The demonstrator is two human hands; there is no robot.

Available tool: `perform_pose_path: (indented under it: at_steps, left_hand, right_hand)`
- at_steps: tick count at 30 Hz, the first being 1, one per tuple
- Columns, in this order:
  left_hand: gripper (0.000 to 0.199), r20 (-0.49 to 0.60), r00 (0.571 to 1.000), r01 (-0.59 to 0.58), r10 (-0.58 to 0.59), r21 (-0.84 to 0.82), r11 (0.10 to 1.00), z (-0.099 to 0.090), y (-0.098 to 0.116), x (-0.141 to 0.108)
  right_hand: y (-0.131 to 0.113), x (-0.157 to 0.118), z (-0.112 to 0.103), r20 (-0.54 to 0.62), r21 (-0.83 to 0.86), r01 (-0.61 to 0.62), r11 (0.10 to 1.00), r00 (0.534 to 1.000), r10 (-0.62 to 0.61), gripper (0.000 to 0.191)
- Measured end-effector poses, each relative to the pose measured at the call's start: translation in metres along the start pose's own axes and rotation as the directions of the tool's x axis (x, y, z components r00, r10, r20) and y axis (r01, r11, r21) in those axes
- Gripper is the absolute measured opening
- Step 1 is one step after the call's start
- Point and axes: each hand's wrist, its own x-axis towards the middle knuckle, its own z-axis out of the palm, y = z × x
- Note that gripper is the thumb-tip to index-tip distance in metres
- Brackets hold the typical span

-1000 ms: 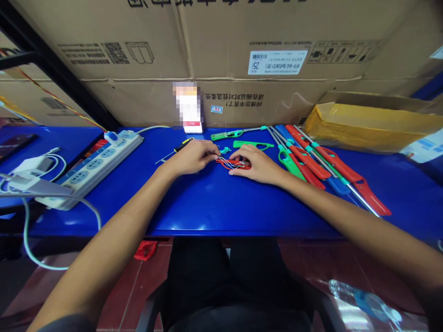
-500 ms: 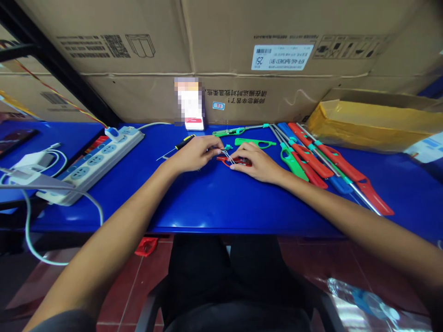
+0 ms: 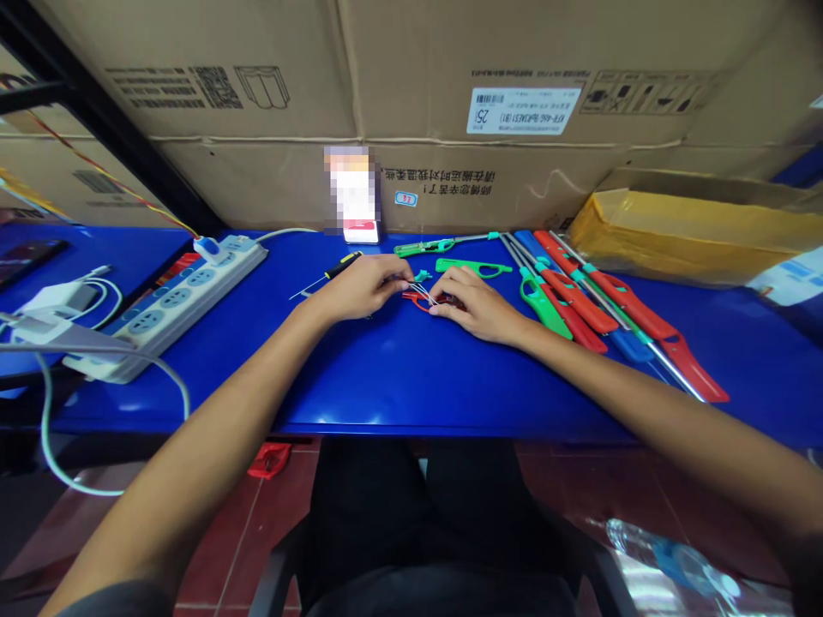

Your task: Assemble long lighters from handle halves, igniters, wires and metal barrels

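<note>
Thin white wires [image 3: 421, 290] stretch between my two hands above the blue table. My left hand [image 3: 371, 286] pinches their left end between thumb and fingers. The fingertips of my right hand [image 3: 479, 307] are closed on the other end. Beneath the wires lies a red lighter casing [image 3: 417, 300], partly covered by my right hand. A small teal piece [image 3: 423, 276] sits just beyond my left fingertips. Behind the hands are an opened green lighter [image 3: 424, 248] with a metal tube and a green casing half [image 3: 472, 267]. A yellow-and-black screwdriver [image 3: 342, 265] lies beside my left hand.
Several long-necked lighters [image 3: 588, 300] in red, green and blue are piled on the right. A yellow-taped carton [image 3: 694, 236] stands behind them. On the left is a power strip [image 3: 173, 300] with white cables. A phone [image 3: 360, 201] leans against the large cardboard box [image 3: 257, 184].
Both hands stay nearly in place, with only slight finger shifts. The white wires between them lie flatter and more sideways than before.
</note>
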Motion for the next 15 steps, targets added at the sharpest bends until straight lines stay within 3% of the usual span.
perform_pose_path:
  at_steps: [15]
  left_hand:
    - [0.021,0.062,0.998,0.016,-0.016,0.007,1.000,-0.0004,0.0009,-0.0006]
  right_hand:
    - [-0.0012,-0.0005,-0.0011,0.027,-0.030,0.003,1.000,1.000,-0.002,0.008]
